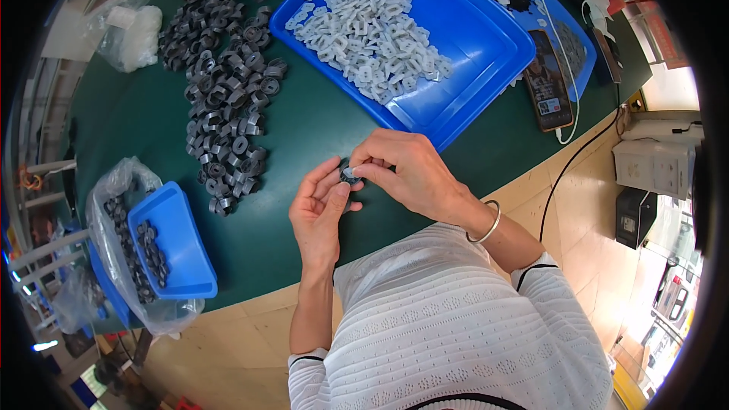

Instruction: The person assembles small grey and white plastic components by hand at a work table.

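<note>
My left hand (319,205) is closed around a small dark grey ring-shaped plastic part (348,174), held over the near edge of the green table. From the right, my right hand (402,169) pinches a small whitish piece (350,171) against that part; the fingers partly cover both. Beyond my hands lies a big blue tray (471,53) with a heap of small white, squarish plastic pieces (372,38). Left of the tray, a long pile of dark grey ring-shaped parts (228,106) spreads over the table.
A small blue bin (186,235) with dark parts stands at left beside a clear plastic bag (106,212). Another bag (133,34) lies at the far left. A phone (548,83) with a white cable sits right of the tray, near another blue tray (573,23).
</note>
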